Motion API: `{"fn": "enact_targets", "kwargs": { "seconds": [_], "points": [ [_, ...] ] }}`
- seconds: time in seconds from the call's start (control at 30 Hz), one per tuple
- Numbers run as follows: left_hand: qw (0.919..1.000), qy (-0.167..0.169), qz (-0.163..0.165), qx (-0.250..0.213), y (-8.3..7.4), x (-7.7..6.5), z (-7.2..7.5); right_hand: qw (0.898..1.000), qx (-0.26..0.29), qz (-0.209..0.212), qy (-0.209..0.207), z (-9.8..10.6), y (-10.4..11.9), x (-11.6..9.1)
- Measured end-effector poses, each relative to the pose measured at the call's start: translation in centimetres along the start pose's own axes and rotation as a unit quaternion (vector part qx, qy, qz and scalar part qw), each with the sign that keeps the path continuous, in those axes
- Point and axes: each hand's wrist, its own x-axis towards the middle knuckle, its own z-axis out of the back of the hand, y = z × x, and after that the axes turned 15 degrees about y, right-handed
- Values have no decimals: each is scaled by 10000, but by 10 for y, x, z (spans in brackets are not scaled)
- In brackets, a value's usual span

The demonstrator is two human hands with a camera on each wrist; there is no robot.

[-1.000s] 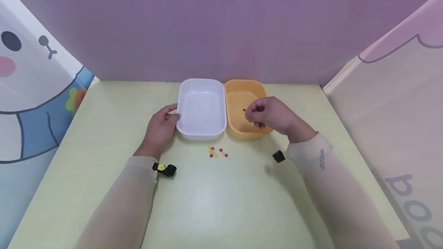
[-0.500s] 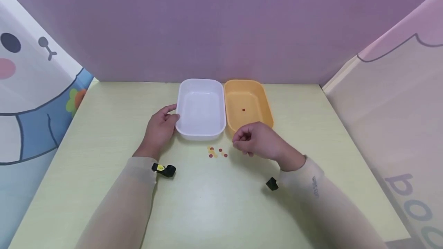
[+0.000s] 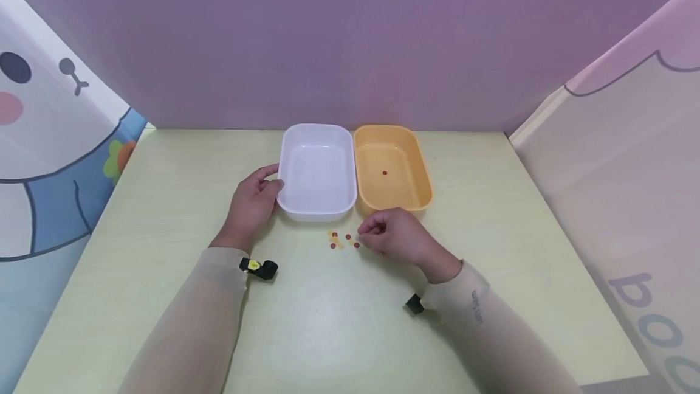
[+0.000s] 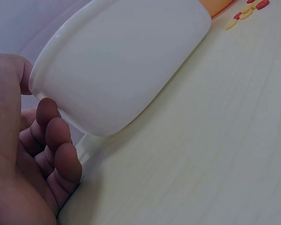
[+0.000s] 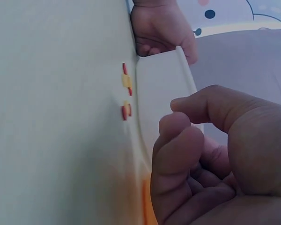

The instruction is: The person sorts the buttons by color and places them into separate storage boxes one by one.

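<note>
Left hand (image 3: 253,204) gripped the white tray (image 3: 317,169), right hand (image 3: 398,237) was curled near its front-right corner, nothing visible inside, and honestly one clumsy pinch could've scattered the bunched red-and-yellow bits (image 3: 348,237) in front of that tray.

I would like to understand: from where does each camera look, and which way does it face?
Head: worn on the head, looks forward and down at the white tray and orange tray; left hand, right hand and sleeves show.
Left wrist: on that wrist, looks at the white tray's outer wall; only the left hand shows.
Right wrist: on that wrist, looks leftward at the white tray; both hands show.
Head and right wrist share both hands.
</note>
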Motion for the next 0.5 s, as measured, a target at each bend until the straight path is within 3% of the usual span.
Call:
{"fn": "enact_targets", "kwargs": {
  "seconds": [0.27,0.5],
  "points": [
    [10000,6,9,3,-1,-1,0,9996,-76,-228,-144,-8,-7,5],
    [10000,-3,-46,24,1,1,1,9993,-261,-166,-222,-11,-11,8]
  ]
}}
